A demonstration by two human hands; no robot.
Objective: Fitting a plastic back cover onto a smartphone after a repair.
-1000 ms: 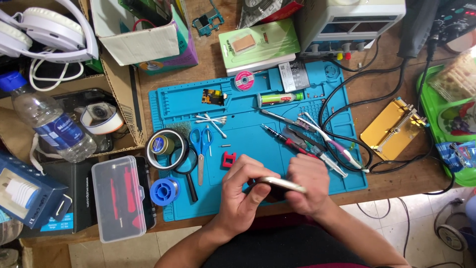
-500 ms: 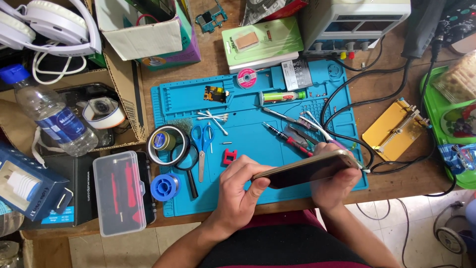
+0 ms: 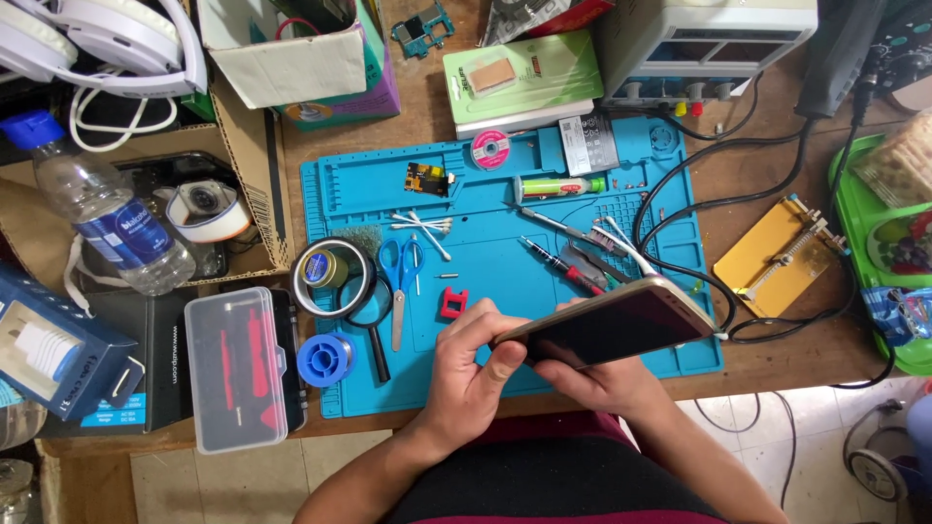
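- Here, both forearms come up from the lower edge of the view and meet over the near edge of the blue mat (image 3: pixel 485 209), which lies on the wooden table (image 3: pixel 777 359).
- The left hand (image 3: pixel 466 374) is curled, palm turned inward; its thumb presses on the near corner of the phone (image 3: pixel 607 325) and its fingers bend up behind that end, so it pinches the phone's left end.
- The right hand (image 3: pixel 607 383) lies under the phone, cupping it from below; its fingers are mostly hidden, so I cannot tell how tightly they close.
- The phone, dark-faced with a gold rim, is held in the air tilted, its right end higher, above the mat's near right part.
- Just beyond the left hand on the mat sit a small red clip (image 3: pixel 452 303), blue-handled scissors (image 3: pixel 400 281) and a magnifying glass (image 3: pixel 340 281).
- Beyond the phone lie a screwdriver (image 3: pixel 558 264) and tweezers (image 3: pixel 573 231).
- A clear plastic case (image 3: pixel 238 369) rests well to the left, off the mat.
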